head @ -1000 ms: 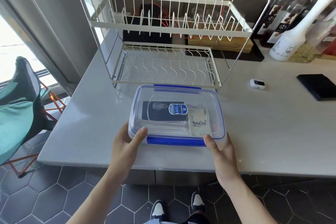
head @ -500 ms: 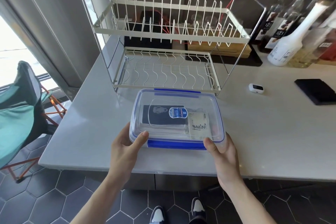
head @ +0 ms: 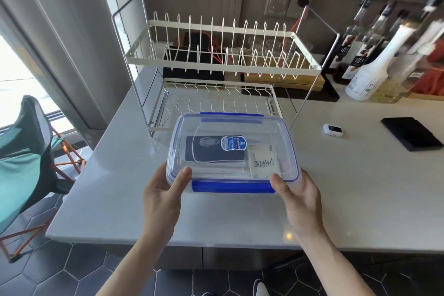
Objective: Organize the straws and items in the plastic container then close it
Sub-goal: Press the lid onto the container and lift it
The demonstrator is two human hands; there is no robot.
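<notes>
Both the left hand (head: 161, 196) and right hand (head: 300, 196) are gripping the lidded container (head: 231, 149), risking unlatched clips popping open.

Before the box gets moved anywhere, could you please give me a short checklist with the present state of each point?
1. Lid sits on the box: ok.
2. Near blue clip folded down: ok.
3. Far blue clip latched: cannot tell.
4. Left hand and right hand each hold a near corner: ok.
5. Items lie flat inside, below the lid: ok.
6. Dish rack stands close behind the box; room to push back: not ok.
</notes>
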